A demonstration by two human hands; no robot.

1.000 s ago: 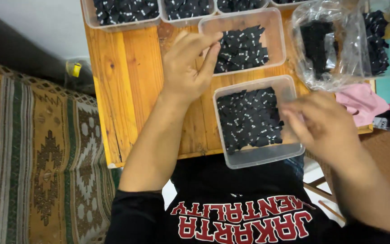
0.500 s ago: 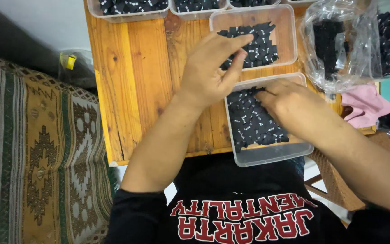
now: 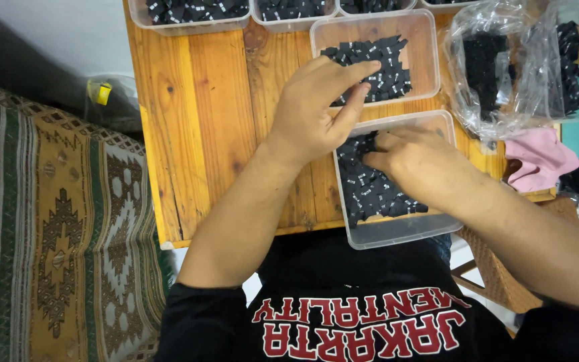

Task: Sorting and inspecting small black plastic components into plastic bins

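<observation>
Black fabric tags [image 3: 370,191] fill the clear tub [image 3: 397,231] at the desk's near edge. Right hand [image 3: 413,161] digs in, fingers curled on tags; left hand [image 3: 313,107] pinches narrow above. Tags look light, limp, likely slippery: pinch edges. Second tub [image 3: 430,40] behind; plastic bag [image 3: 504,67] crowds the right corner.

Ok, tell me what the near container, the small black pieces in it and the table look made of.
Near container: clear, glossy plastic by its see-through walls. Small black pieces: flat and matte with pale marks, probably fabric tags, though too small to be sure. Table: wood planks with visible grain and knots, lightly sheened finish.
</observation>
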